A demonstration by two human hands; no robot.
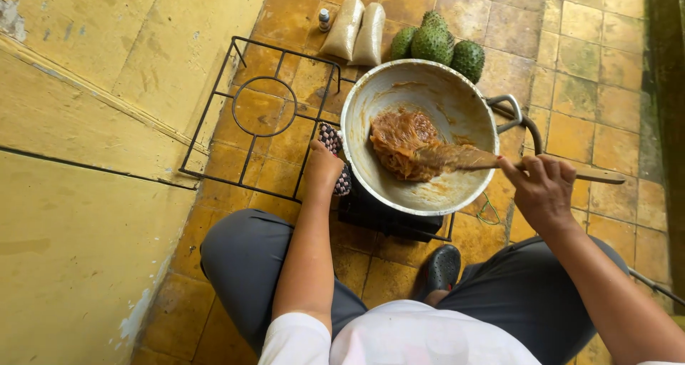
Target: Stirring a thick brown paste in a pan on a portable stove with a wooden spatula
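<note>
Pan [399,87] sat on burner on floor, brown paste [401,142] inside. Left hand [322,166] clamped cloth [331,138] on rim (likely hot). Right hand [542,188], fingers closed round spatula [499,162] handle. Paste looked thick, sticky, heavy to turn.

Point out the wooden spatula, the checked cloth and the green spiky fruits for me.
wooden spatula [467,158]: head view, on its blade.
checked cloth [330,137]: head view, upper end.
green spiky fruits [431,44]: head view, middle fruit.

White short-sleeved shirt [421,336], grey trousers [246,265] (dark shoe [439,269] too).
</note>
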